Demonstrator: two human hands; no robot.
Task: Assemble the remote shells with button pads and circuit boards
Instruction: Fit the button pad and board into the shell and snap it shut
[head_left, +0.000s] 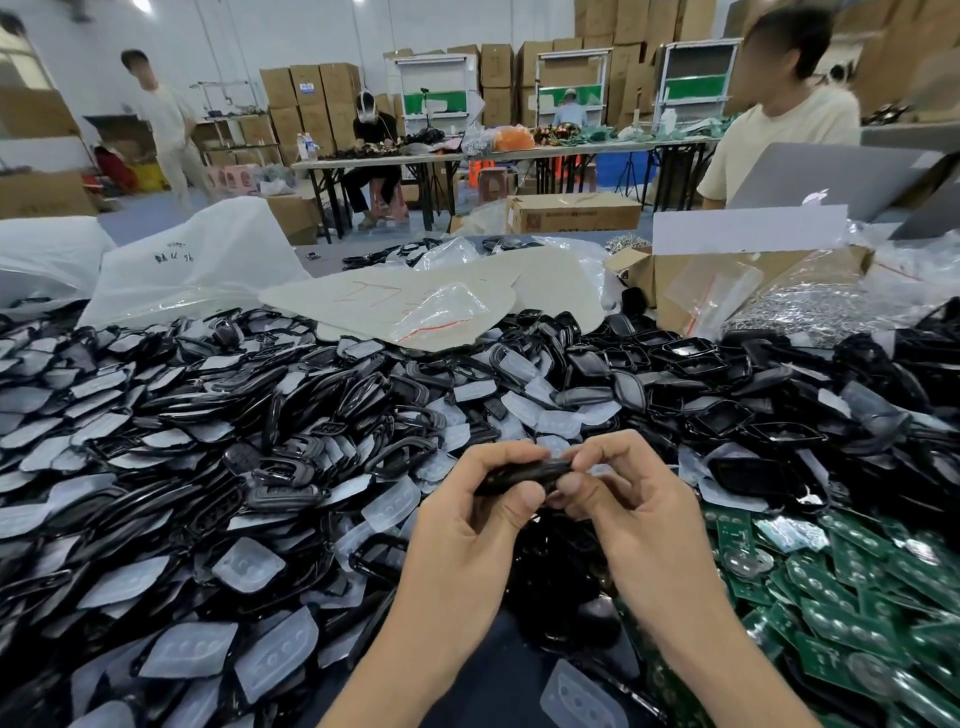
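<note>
Shell-and-pad heap (218, 467) covers table left. Centre: left hand (470, 525) and right hand (631, 512) both pinch one black remote shell (519, 475), held edge-on above the heap. Green circuit boards (852, 603) lie at right.

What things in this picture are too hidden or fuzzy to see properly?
Head view: the black shell is mostly covered by the left hand and right hand; what sits inside is hidden.
Head view: writing on the white bag is too small to read.
Head view: the green circuit boards run off the right and bottom edges.
</note>
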